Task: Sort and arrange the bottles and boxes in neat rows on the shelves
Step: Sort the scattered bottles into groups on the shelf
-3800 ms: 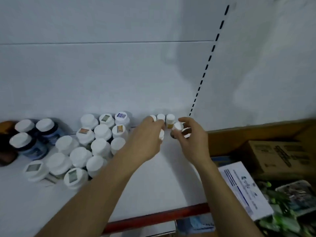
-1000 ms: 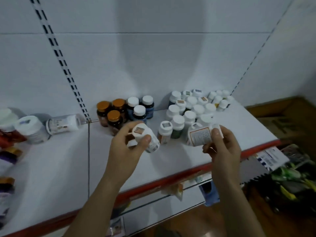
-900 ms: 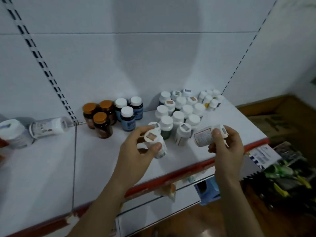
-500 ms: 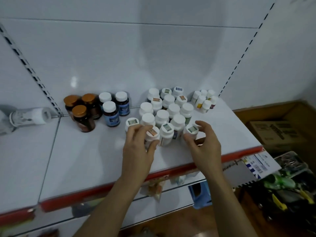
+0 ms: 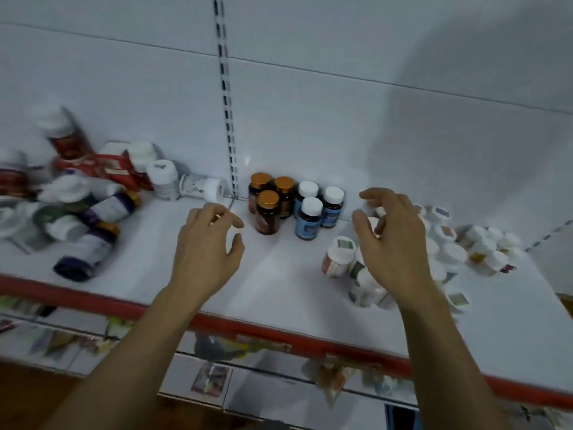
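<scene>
White shelf point(image 5: 279, 283): both hands point(image 5: 206, 246) empty, fingers spread.

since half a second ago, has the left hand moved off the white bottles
Yes. The left hand is off the white-capped bottles and hovers open to the left of the three orange-capped bottles, which stand where they were.

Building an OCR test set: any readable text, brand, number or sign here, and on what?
No text here can be read.
Blue-label bottles: print on labels, too blurred.
Amber bottles: labels too dark and blurred.
White bottle cap stickers: small printed squares, too small.
Tipped white bottle: faint print, unreadable.
Red packet: blurred by motion.
Tags under the shelf edge: blurred.
</scene>
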